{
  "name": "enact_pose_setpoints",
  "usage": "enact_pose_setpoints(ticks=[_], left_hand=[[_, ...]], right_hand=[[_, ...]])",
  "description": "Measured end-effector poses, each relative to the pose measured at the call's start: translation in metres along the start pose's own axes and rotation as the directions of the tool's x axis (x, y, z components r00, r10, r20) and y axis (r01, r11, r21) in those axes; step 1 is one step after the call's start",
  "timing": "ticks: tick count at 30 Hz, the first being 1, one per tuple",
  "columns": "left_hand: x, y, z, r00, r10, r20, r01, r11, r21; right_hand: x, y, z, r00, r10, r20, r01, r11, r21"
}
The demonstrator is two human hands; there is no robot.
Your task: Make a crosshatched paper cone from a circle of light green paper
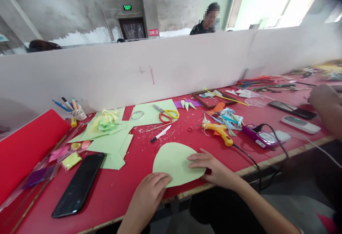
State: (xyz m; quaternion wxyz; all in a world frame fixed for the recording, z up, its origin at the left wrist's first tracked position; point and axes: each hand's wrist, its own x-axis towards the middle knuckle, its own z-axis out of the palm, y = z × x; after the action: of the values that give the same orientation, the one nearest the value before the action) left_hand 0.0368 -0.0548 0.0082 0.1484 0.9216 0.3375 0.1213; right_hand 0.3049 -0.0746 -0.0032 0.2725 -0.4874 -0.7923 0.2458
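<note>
A rounded piece of pale green paper (171,161) lies at the table's front edge between my hands. My left hand (149,195) grips its lower left edge, fingertips on top and thumb hidden. At the paper's right end, my right hand (215,168) holds the edge, with its fingers over the top and the thumb low at the rim. Just beyond the paper are a white marker with a black end (160,133) and scissors with red and yellow handles (167,114). A yellow glue gun (217,130) rests to the right.
Green paper sheets (114,148), a black phone (78,187) and a pen cup (78,113) stand left. To the right are paper tassels (231,118), a purple power strip (260,136) with cables, and another person's hand (324,100). A white partition (120,73) runs behind.
</note>
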Motion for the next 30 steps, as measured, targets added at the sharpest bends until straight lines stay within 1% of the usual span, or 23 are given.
enact_pose_setpoints(ticks=[3, 5, 8, 11, 14, 17, 22, 27, 30], left_hand=[[0.000, 0.006, -0.006, 0.998, -0.059, -0.001, 0.058, 0.994, -0.087], [0.001, 0.007, -0.009, 0.989, -0.145, -0.005, 0.143, 0.978, -0.151], [0.007, 0.004, -0.016, 0.958, -0.286, 0.020, 0.282, 0.931, -0.230], [0.016, -0.001, -0.025, 0.934, -0.346, 0.086, 0.356, 0.894, -0.272], [0.027, -0.004, -0.032, 0.930, -0.348, 0.117, 0.366, 0.896, -0.252], [0.037, -0.008, -0.033, 0.925, -0.358, 0.129, 0.378, 0.903, -0.202], [0.045, -0.015, -0.025, 0.899, -0.427, 0.096, 0.437, 0.885, -0.163], [0.044, -0.014, -0.016, 0.903, -0.426, 0.055, 0.430, 0.892, -0.138], [0.043, -0.013, -0.012, 0.907, -0.418, 0.046, 0.421, 0.902, -0.099]], right_hand=[[0.001, 0.000, -0.001, 1.000, -0.007, 0.005, 0.007, 0.999, 0.054], [0.004, 0.000, 0.000, 0.999, 0.012, -0.036, -0.009, 0.996, 0.084], [0.009, 0.000, 0.002, 0.990, 0.086, -0.111, -0.079, 0.995, 0.063], [0.016, -0.001, 0.003, 0.977, 0.155, -0.146, -0.155, 0.988, 0.012], [0.025, -0.003, 0.005, 0.967, 0.196, -0.164, -0.203, 0.979, -0.028], [0.036, -0.005, 0.006, 0.960, 0.205, -0.193, -0.223, 0.972, -0.077], [0.048, -0.003, 0.009, 0.959, 0.200, -0.200, -0.238, 0.952, -0.193], [0.051, -0.005, 0.014, 0.956, 0.223, -0.190, -0.269, 0.924, -0.273], [0.052, -0.008, 0.016, 0.957, 0.232, -0.177, -0.275, 0.920, -0.281]])
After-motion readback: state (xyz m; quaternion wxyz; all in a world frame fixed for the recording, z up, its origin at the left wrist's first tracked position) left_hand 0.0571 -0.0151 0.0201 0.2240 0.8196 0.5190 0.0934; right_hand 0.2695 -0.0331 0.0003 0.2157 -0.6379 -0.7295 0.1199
